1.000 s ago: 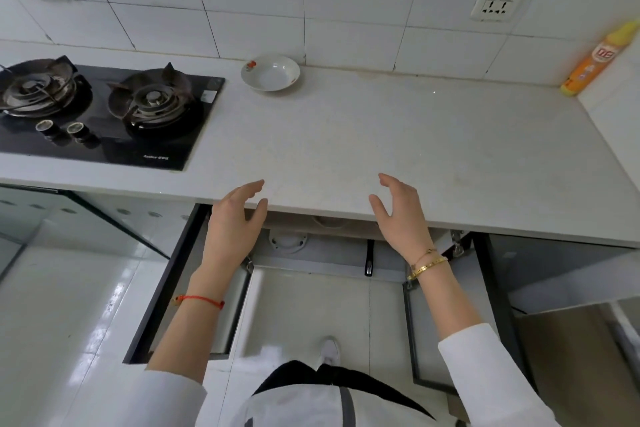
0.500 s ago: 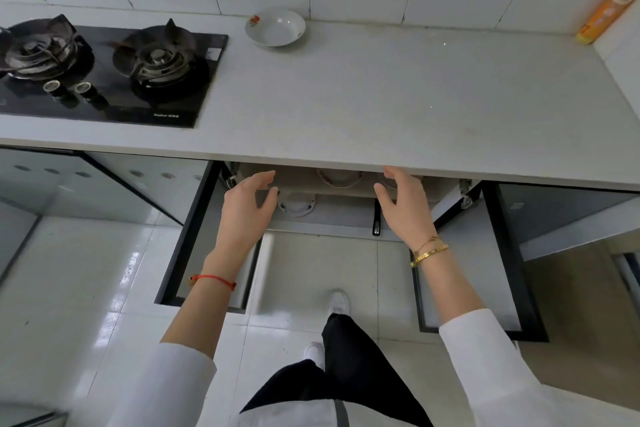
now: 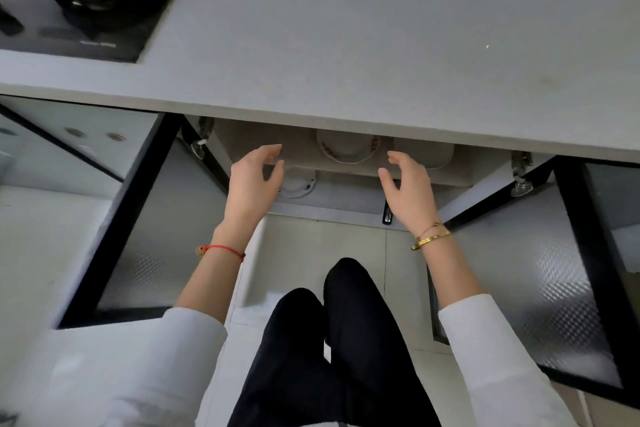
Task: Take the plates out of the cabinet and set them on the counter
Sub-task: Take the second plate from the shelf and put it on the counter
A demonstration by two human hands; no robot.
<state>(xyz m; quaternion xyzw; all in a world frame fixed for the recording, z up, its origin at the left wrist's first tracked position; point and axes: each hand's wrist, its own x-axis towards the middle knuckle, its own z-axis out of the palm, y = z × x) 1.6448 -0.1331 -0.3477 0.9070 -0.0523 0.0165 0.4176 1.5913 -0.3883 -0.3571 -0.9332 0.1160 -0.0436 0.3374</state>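
Now both cabinet doors (image 3: 540,288) stand wide, so the left hand (image 3: 251,184) and right hand (image 3: 408,189), fingers loosely spread and empty, flank the plates (image 3: 349,149) on the shelf under the counter (image 3: 346,55).

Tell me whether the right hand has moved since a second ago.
Yes. The right hand dropped from above the counter edge to below it, toward the shelved plates.

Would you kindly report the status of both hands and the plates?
Left hand and right hand open, empty, at the cabinet mouth. White red-patterned plates on the shelf, untouched. Grey counter edge overhangs them.
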